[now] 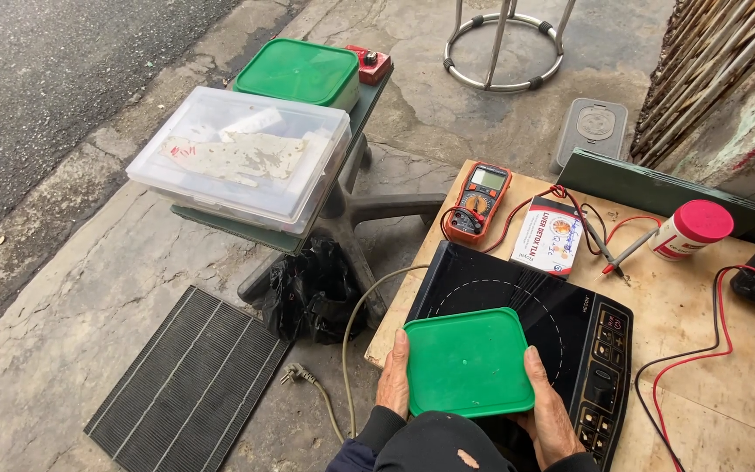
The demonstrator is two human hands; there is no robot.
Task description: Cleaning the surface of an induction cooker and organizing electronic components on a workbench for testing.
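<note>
A green square lid [467, 363] lies over the near corner of a black induction cooker [570, 323] on a wooden table [727, 367]. My left hand [392, 378] grips the lid's left edge. My right hand [549, 411] grips its right edge, with the thumb on top. Both hands hold the lid flat, and whatever is under it is hidden. The cooker's control panel [603, 376] is just right of my right hand.
An orange multimeter [477, 202], a small printed box [550, 238], red and black probe leads [622, 249] and a white jar with a red cap [692, 229] lie behind the cooker. To the left stand a clear plastic bin [239, 159], a green-lidded tub [300, 72] and a floor grille [190, 385].
</note>
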